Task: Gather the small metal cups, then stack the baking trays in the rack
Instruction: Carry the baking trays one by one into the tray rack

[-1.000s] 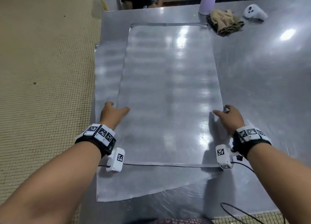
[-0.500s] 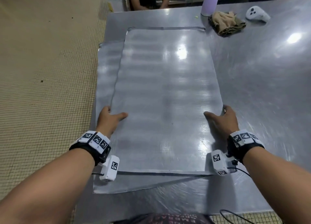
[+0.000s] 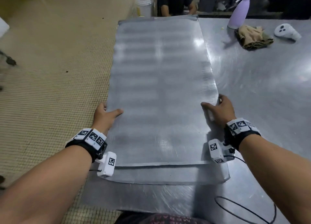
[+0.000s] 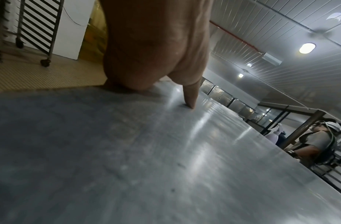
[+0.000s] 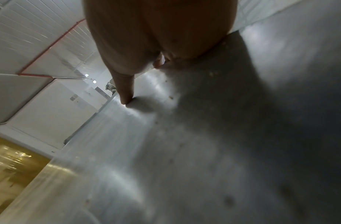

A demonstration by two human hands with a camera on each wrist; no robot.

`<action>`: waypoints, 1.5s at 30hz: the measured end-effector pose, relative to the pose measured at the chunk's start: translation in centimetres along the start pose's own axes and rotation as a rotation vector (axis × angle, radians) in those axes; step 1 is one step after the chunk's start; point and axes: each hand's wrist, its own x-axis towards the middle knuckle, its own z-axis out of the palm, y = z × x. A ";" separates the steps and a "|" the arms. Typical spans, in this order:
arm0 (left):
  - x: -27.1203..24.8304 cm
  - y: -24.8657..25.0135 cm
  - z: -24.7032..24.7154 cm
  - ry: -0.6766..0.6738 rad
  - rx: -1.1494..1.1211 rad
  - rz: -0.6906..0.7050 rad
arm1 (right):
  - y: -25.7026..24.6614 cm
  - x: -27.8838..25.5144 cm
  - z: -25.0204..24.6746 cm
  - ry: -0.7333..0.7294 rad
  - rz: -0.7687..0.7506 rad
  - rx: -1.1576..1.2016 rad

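A large flat metal baking tray is held by both long edges over the steel table. My left hand grips its left edge, thumb on top and fingers hidden underneath. On the opposite edge my right hand holds on the same way, thumb pressed on the tray. A second tray lies beneath and shows only as a strip along the near side. An empty wheeled rack stands on the floor to the left. No small metal cups are in view.
A purple bottle, a crumpled cloth and a white controller sit at the table's far right. A black cable loops at the near edge. A person and stacked white tubs are beyond the table.
The top tray has moved away from me and leftward in both hands, so the lower tray's left strip is now covered. Both hands keep their hold on the edges.
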 end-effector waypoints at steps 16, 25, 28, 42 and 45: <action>2.6 1.0 0.9 -0.045 0.454 0.026 | 1.6 3.4 -0.5 -0.139 0.112 -0.465; 0.8 -0.2 -0.6 -0.008 0.406 -0.067 | 2.8 -0.4 -1.7 -0.068 0.156 -0.538; 0.3 0.2 -0.3 -0.040 0.281 -0.136 | 3.3 -1.5 -2.4 -0.066 0.182 -0.522; -2.0 2.5 8.5 -0.346 0.334 0.016 | 6.4 -7.1 -10.2 -0.022 0.330 -0.602; -3.0 3.1 10.2 -0.359 0.478 0.123 | 6.8 -9.6 -10.2 -0.023 0.197 -0.622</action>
